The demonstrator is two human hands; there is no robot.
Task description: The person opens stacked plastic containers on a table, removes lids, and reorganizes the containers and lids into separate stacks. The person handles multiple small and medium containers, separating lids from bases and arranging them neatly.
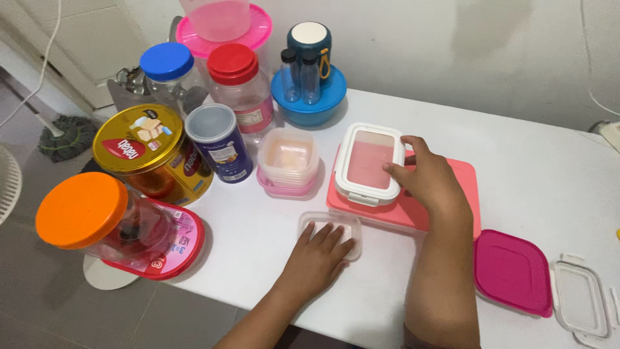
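Fingers rest on white-lidded pink box.

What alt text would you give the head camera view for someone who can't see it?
Seen from above, a right hand rests on a white-lidded box atop a coral container, while the left hand presses a small clear lid on a white table. Jars, tins and tubs crowd the left; two loose lids lie right.

A round gold tin sits beside a jar with an orange lid. A blue bowl holds small bottles. A dark pink lid lies flat on the white table.
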